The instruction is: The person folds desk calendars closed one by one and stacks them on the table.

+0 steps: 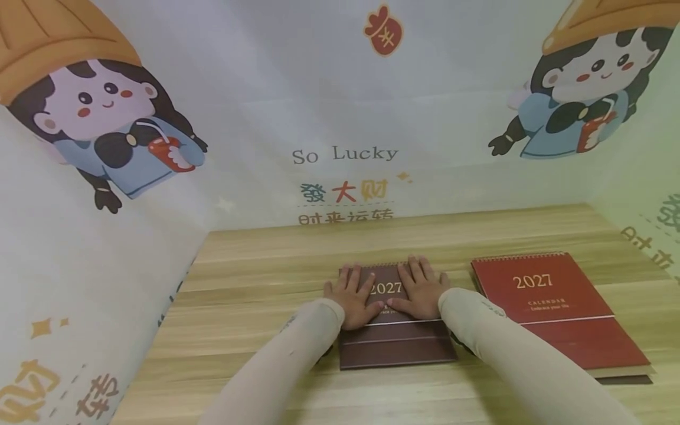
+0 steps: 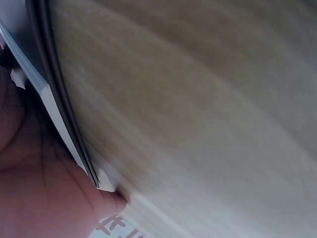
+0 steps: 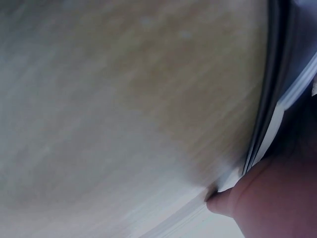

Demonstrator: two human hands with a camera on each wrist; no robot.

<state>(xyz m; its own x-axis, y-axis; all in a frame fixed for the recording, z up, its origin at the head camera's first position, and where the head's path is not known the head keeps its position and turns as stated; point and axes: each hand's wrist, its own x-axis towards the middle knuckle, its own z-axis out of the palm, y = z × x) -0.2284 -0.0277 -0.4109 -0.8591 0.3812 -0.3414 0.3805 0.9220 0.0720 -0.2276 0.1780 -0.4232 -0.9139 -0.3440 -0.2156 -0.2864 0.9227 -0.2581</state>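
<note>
A dark brown 2027 desk calendar [image 1: 395, 351] lies flat on the table, its spiral binding at the far edge. My left hand [image 1: 352, 297] rests on its left half with fingers spread and straight. On the right half my right hand [image 1: 422, 289] lies the same way, the two thumbs nearly meeting in the middle. Both palms cover part of the gold lettering. In the left wrist view, the left hand [image 2: 44, 183] is over the calendar's edge [image 2: 64, 109], where stacked layers show. The right wrist view shows the right hand [image 3: 277, 198] likewise at the opposite edge [image 3: 265, 99].
A red 2027 calendar [image 1: 547, 295] lies to the right, with a dark layer showing beneath its near edge. The wood-grain table [image 1: 239, 295] is bordered by a printed cloth backdrop [image 1: 255, 118] at the back and sides.
</note>
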